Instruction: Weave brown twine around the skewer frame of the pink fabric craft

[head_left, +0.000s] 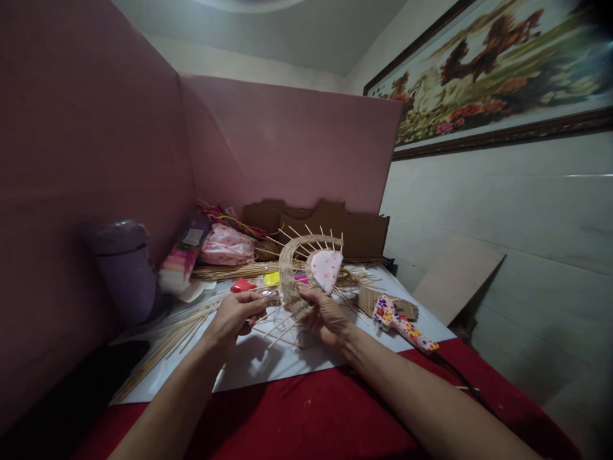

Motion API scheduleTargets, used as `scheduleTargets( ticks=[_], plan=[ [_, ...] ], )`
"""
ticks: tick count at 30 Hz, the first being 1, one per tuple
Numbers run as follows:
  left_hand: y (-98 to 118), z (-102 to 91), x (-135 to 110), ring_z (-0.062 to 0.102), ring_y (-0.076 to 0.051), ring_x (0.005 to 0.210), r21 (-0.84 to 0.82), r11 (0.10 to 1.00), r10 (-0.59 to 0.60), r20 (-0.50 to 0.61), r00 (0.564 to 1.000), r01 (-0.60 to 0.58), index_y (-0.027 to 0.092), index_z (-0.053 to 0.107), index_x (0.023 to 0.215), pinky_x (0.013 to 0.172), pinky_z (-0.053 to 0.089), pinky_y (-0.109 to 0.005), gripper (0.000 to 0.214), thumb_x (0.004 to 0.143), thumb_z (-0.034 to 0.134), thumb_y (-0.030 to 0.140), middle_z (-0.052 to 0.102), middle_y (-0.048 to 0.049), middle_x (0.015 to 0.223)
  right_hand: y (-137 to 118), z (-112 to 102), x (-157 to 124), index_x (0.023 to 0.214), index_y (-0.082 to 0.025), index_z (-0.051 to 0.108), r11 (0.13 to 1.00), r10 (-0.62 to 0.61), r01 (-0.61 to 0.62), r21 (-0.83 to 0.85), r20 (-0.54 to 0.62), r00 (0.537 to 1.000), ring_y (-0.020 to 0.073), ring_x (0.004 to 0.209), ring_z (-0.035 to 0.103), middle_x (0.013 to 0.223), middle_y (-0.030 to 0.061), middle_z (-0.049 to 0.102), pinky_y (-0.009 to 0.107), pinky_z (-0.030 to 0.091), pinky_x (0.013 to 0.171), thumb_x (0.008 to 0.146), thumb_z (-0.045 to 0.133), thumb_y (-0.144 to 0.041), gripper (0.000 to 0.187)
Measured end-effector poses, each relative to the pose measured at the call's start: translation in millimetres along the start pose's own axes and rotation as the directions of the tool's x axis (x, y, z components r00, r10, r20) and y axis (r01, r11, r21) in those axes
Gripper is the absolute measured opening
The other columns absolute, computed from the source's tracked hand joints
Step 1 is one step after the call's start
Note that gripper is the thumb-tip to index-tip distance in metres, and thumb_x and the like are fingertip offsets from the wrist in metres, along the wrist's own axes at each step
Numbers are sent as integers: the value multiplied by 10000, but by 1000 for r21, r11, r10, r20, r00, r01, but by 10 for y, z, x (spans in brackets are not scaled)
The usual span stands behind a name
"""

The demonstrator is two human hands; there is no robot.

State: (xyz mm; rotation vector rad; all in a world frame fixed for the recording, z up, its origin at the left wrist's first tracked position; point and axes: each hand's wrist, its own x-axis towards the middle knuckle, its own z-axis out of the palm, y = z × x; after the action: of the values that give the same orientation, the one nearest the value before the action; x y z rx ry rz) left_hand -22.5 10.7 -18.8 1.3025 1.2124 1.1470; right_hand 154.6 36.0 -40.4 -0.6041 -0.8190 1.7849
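Observation:
A curved woven band (pixel 288 271) of tan cord, with thin sticks poking out like spokes, is held up over the table. Inside its curve sits a white fabric piece (pixel 327 268) with pink dots. My right hand (pixel 328 314) grips the band's lower end, thumb in front and the other fingers partly hidden behind. To its left, my left hand (pixel 241 311) has thumb and fingers pinched together beside the lower spokes. Whatever lies between those fingertips is too small to make out.
A flower-patterned glue gun (pixel 400 324) lies right, by a cardboard piece (pixel 368 300). Loose sticks (pixel 167 348) lie left on the white sheet (pixel 253 374). Behind are a red packet (pixel 242 285), dotted cloth (pixel 227 244) and torn cardboard (pixel 364 233). A purple bin (pixel 125 275) stands left.

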Motion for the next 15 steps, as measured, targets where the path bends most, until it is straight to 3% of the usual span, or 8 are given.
scheduleTargets(
  ticks=[7,15],
  plan=[
    [-18,1,0,325,-26,424,-187,982,20,43,999,-11,126,554,656,384,163,-155,244,618,697,319,456,47,539,1,-26,42,979,-142,607,999,-39,40,19,-13,999,125,609,653,794,31,700,194,502,482,712,592,-121,268],
    [-31,-6,18,225,-2,350,-158,987,28,8,1000,-26,125,555,646,365,98,-164,293,622,709,372,430,69,462,18,-52,54,965,-148,608,999,-31,31,22,14,999,122,615,652,795,32,700,209,520,523,695,615,-128,271]
  ],
)
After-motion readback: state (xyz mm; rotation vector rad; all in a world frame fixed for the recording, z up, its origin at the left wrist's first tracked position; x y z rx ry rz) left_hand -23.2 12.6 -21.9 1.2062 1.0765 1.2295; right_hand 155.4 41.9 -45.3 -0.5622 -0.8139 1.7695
